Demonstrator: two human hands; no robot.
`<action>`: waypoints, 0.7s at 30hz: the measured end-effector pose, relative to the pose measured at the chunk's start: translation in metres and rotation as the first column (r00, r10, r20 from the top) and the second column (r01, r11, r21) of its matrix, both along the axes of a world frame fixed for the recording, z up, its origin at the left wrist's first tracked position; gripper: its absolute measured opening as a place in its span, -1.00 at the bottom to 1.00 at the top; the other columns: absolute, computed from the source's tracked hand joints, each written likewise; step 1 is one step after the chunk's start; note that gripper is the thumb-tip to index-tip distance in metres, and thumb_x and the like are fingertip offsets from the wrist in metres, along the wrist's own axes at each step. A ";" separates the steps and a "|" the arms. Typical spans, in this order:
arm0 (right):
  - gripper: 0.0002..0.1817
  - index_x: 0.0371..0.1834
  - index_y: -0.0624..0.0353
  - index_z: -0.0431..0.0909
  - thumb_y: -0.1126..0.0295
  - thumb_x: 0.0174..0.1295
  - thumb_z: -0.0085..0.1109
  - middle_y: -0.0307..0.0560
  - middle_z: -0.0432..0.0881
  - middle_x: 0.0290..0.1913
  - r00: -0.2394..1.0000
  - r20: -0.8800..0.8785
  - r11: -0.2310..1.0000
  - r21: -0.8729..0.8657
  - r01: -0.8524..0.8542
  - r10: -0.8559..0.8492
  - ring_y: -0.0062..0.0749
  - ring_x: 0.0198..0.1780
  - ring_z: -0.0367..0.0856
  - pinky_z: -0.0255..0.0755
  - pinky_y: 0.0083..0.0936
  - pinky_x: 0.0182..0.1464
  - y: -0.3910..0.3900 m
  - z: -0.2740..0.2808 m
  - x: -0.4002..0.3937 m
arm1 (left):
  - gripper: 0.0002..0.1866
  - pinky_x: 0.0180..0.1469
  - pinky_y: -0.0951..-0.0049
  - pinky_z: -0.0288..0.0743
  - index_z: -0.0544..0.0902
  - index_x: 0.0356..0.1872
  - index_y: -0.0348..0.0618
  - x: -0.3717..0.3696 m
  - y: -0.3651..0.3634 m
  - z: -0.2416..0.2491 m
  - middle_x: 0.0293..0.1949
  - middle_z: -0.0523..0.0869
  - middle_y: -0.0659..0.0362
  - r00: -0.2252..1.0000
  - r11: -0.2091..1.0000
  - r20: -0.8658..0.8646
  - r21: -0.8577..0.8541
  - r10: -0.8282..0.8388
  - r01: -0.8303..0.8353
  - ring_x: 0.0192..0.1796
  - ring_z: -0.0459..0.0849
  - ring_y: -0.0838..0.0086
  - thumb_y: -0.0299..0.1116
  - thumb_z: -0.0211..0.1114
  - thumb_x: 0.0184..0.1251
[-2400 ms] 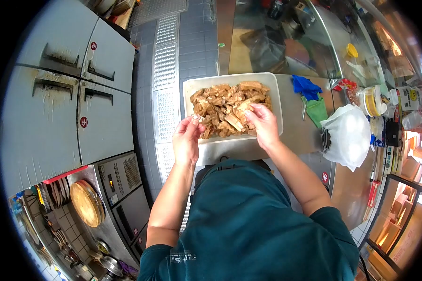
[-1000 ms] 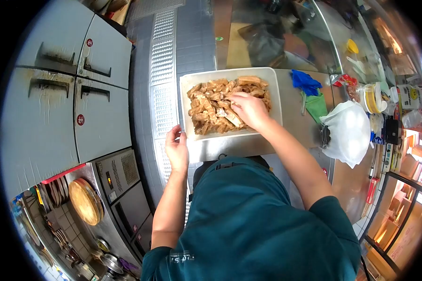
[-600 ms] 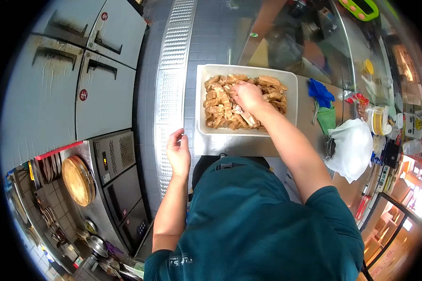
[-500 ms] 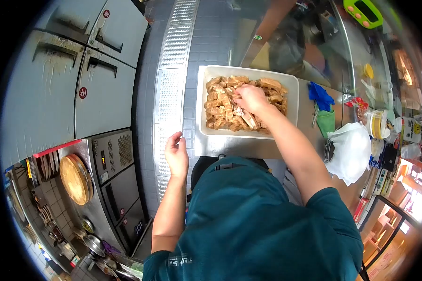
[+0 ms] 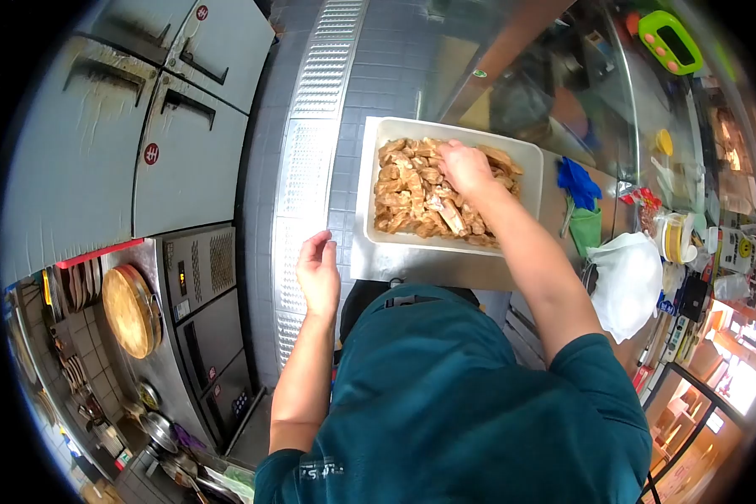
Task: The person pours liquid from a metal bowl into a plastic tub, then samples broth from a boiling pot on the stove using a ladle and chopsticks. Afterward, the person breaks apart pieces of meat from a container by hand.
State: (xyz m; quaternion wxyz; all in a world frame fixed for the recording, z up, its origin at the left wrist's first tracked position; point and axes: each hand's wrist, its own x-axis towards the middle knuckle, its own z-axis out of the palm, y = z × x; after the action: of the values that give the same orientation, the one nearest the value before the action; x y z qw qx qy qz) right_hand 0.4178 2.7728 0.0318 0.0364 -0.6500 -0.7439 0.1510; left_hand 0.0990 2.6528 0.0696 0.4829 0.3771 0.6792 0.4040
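A white rectangular tub [image 5: 368, 189] stands on the metal counter, with many brown, sauce-coated pieces of meat [image 5: 403, 189] spread in it. My right hand [image 5: 466, 170] reaches into the upper middle of the tub. Its fingers point down and are bunched on a piece of meat, and their tips are partly hidden. One longer, paler piece of meat [image 5: 452, 217] lies below that hand. To the left of the tub, my left hand [image 5: 318, 275] hangs in the air over the floor grating. Loosely bent, its fingers hold nothing and touch nothing.
A blue cloth [image 5: 578, 183] and a green cloth [image 5: 585, 228] lie right of the tub, near a white plastic bag [image 5: 626, 281]. A green timer [image 5: 670, 42] is at the upper right. Tall fridge doors [image 5: 189, 160] and a round wooden board [image 5: 130, 311] stand at left.
My right hand has shifted slightly up and right within the tub, its fingers now pointing down among the meat. My left hand stays nearly in place. The view has shifted slightly.
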 end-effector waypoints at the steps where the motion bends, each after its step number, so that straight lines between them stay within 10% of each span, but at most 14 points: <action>1: -0.86 -0.22 0.23 0.62 0.44 0.20 0.18 0.13 0.66 -0.04 0.999 -0.021 1.000 0.001 0.026 -0.026 -0.02 -0.16 0.69 0.57 -0.20 -0.05 0.000 0.005 0.003 | -0.78 0.14 0.48 0.46 0.61 0.01 -0.35 0.000 -0.001 0.001 -0.07 0.68 0.10 1.000 1.000 0.005 0.000 0.005 -0.005 0.01 0.61 0.48 -0.55 0.21 0.39; 4: -0.83 -0.17 0.26 0.64 0.40 0.25 0.24 0.04 0.70 -0.11 0.838 -0.488 0.970 -0.095 0.224 -0.242 -0.25 -0.22 0.69 0.56 -0.34 -0.13 -0.005 0.000 0.020 | -0.79 0.14 0.48 0.46 0.61 0.00 -0.34 -0.001 -0.004 0.005 -0.07 0.68 0.11 1.000 1.000 -0.008 0.030 -0.007 0.007 0.01 0.61 0.49 -0.56 0.20 0.39; 6: -0.76 -0.06 0.28 0.63 0.38 0.29 0.29 -0.23 0.67 -0.29 0.395 -0.763 0.858 -0.424 0.292 -0.511 -0.59 -0.33 0.56 0.46 -0.60 -0.27 -0.010 0.014 0.023 | -0.79 0.13 0.49 0.47 0.61 0.00 -0.34 0.001 -0.005 0.008 -0.07 0.68 0.12 0.999 0.998 -0.010 0.049 -0.032 0.032 0.01 0.61 0.49 -0.57 0.20 0.39; 10: -0.78 -0.03 0.22 0.61 0.39 0.31 0.28 -0.34 0.60 -0.32 0.086 -0.763 0.762 -0.620 0.186 -0.641 -0.72 -0.42 0.43 0.33 -0.75 -0.37 -0.037 0.067 0.012 | -0.77 0.09 0.53 0.49 0.63 0.02 -0.33 0.024 0.002 0.024 -0.09 0.70 0.16 0.988 0.983 0.044 0.110 -0.151 0.145 -0.03 0.62 0.53 -0.56 0.23 0.38; 21: -0.80 -0.06 0.28 0.60 0.48 0.30 0.29 -0.22 0.65 -0.18 -0.027 -0.919 0.897 -0.390 0.207 -0.393 -0.65 -0.31 0.57 0.49 -0.68 -0.32 -0.108 0.093 -0.043 | -0.78 -0.18 0.64 0.50 0.65 -0.06 -0.32 0.114 0.038 0.062 -0.29 0.70 0.29 0.841 0.915 0.361 0.138 -0.403 0.380 -0.28 0.57 0.70 -0.52 0.38 0.31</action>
State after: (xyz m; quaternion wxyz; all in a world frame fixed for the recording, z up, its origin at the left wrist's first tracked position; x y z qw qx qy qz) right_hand 0.3752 2.6646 0.1249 0.5219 -0.5114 -0.3408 0.5916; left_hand 0.2134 2.6909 0.1319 0.6663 0.4363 0.4681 0.3828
